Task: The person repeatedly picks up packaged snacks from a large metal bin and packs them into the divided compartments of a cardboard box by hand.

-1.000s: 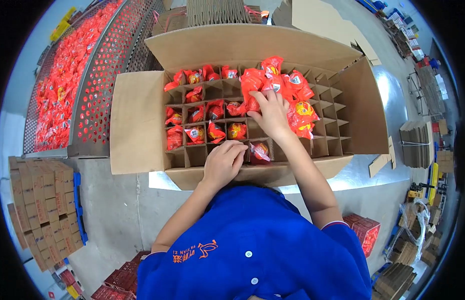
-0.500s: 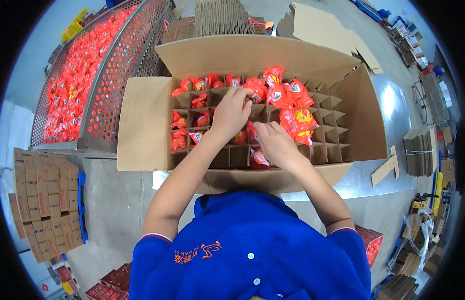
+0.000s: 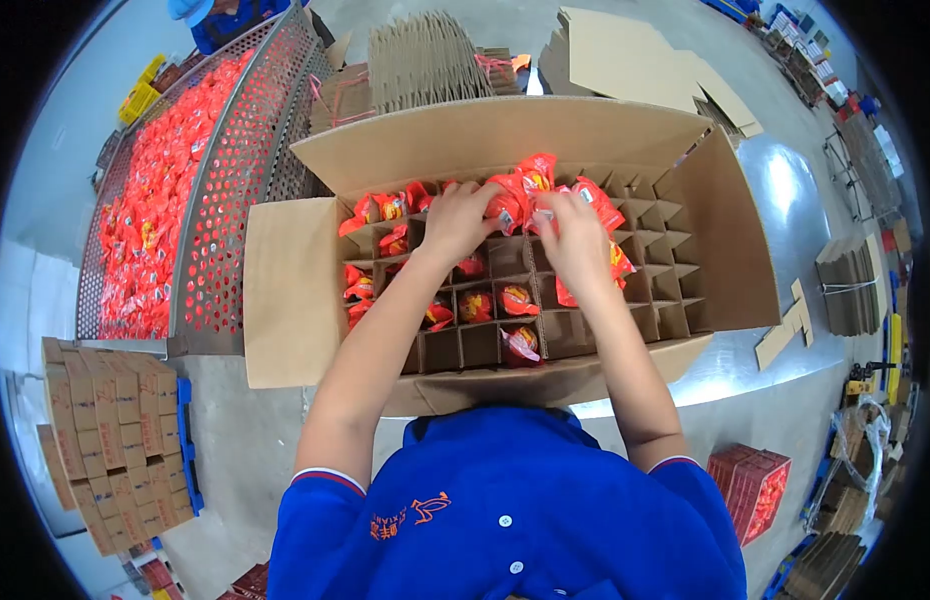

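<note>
A large open cardboard box (image 3: 270, 300) lies in front of me, split into small cells by a cardboard divider (image 3: 475, 345). My left hand (image 3: 455, 222) is over the back row, with its fingers closed round the edge of a red wrapped packet (image 3: 505, 203). Beside it, my right hand (image 3: 577, 240) has its curled fingers on another red packet (image 3: 543, 212). More loose packets (image 3: 600, 203) lie on top of the divider around that hand and are partly covered by it. Single packets sit in several cells, including one packet (image 3: 518, 300) near the middle and one packet (image 3: 522, 345) in the front row.
A perforated metal bin (image 3: 230, 200) full of red packets stands at the left, with a person in blue (image 3: 230, 22) behind it. Folded dividers (image 3: 420, 65) and flat cardboard (image 3: 630, 60) lie beyond the box. A cardboard strip (image 3: 785, 330) rests on the metal table (image 3: 785, 210).
My right hand has moved from a middle cell toward the loose packets at the back. A packet now shows in that cell. The view has shifted, and a person has appeared at top left.
</note>
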{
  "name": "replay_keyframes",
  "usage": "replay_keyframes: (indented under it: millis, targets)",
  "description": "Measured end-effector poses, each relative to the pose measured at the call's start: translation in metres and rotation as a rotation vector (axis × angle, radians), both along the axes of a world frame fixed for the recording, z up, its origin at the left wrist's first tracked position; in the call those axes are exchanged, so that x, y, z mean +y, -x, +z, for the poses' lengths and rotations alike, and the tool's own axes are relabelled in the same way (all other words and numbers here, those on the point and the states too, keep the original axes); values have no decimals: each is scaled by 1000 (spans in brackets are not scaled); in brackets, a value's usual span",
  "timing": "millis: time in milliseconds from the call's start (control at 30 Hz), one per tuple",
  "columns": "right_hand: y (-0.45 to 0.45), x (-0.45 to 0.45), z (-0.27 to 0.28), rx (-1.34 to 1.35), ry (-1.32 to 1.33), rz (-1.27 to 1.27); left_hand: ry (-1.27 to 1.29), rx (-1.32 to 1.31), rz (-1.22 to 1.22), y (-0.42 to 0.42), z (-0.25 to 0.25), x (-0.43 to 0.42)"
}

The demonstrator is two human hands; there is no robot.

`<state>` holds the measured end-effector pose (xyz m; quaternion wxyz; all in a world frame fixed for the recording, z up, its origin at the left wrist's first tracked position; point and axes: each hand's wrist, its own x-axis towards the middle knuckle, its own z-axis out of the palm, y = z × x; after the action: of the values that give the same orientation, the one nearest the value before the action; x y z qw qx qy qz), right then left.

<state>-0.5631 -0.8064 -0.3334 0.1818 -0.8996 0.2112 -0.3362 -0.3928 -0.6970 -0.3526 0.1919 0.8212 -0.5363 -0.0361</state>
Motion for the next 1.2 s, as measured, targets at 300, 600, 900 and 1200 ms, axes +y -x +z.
replay_keyframes:
  millis: [300, 600, 900, 1200]
  targets:
    - [-21, -22, -17, 385, -89, 60, -327, 370, 40, -57, 60, 28]
    - [-20, -18, 28, -172, -414, 158, -479, 43, 255, -29, 25, -7]
    - [-33, 14, -36, 123, -86, 16, -31, 2, 223, -3, -8, 27]
    - [-37, 17, -49, 211, 138, 71, -178, 6, 195, -1, -9, 20]
